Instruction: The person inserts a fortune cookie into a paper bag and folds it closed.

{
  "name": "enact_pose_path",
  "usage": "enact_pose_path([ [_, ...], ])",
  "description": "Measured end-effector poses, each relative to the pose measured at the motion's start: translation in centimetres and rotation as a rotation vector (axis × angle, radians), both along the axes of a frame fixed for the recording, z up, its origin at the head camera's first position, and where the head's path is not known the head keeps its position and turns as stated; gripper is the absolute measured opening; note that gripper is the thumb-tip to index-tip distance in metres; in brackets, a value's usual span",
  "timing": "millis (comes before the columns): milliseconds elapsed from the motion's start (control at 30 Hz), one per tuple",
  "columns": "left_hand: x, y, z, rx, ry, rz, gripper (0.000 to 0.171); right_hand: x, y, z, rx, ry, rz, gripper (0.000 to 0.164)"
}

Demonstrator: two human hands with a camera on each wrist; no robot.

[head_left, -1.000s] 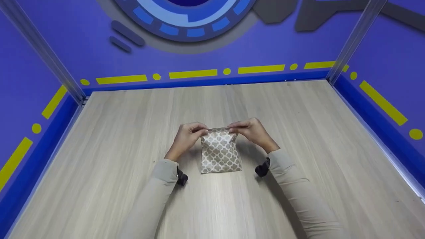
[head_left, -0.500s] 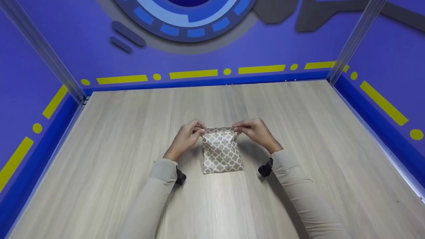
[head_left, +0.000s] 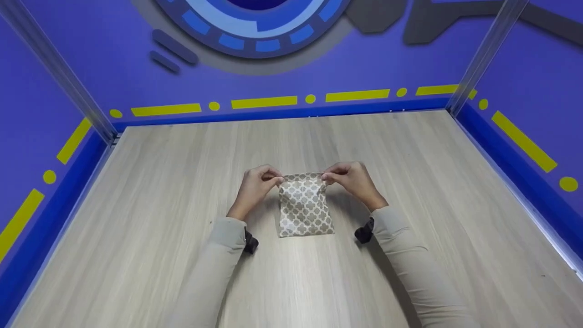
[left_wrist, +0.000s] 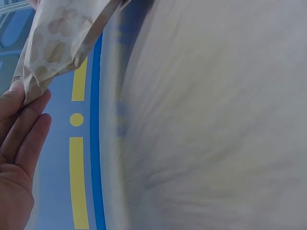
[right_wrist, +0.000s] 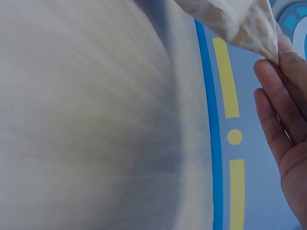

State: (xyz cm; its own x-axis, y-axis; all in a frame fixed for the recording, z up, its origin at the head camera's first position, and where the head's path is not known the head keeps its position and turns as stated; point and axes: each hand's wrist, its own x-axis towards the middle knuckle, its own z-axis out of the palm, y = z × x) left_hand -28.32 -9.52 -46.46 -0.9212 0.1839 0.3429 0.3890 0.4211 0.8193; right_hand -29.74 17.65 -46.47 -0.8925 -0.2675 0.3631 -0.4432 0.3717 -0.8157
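Note:
A small bag point(head_left: 304, 207) with a grey-beige and white quatrefoil pattern stands out in the middle of the head view. Its top edge is stretched between both hands, and a folded or turned strip runs along it. The left hand point(head_left: 257, 187) pinches the bag's upper left corner between thumb and fingers. At the upper right corner, the right hand point(head_left: 353, 182) does the same. In the left wrist view the bag point(left_wrist: 57, 40) looks thin and creased, its corner held by the thumb. The right wrist view has another corner of the bag point(right_wrist: 244, 24) in the fingertips.
A light wood-grain table point(head_left: 182, 159) lies beneath the hands. Blue-purple wall panels point(head_left: 273, 86) with yellow markings enclose its back and sides, joined by metal posts point(head_left: 483, 59). Each wrist bears a black camera point(head_left: 363, 232).
The hands have drawn slightly apart along the bag's top edge, the right one moving a little to the right. More of the top strip now shows between them.

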Motion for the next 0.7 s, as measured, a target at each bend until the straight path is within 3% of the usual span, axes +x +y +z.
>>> enact_pose_path([
  [333, -0.5, 0.6, 0.6, -0.065, -0.026, 0.151, 0.012, -0.4, -0.3, 0.2, 0.013, -0.043, -0.074, 0.014],
  [700, -1.1, 1.1, 0.4, -0.117, -0.057, 0.160, 0.007, -0.9, -0.5, 0.4, -0.005, -0.189, -0.099, 0.018],
])
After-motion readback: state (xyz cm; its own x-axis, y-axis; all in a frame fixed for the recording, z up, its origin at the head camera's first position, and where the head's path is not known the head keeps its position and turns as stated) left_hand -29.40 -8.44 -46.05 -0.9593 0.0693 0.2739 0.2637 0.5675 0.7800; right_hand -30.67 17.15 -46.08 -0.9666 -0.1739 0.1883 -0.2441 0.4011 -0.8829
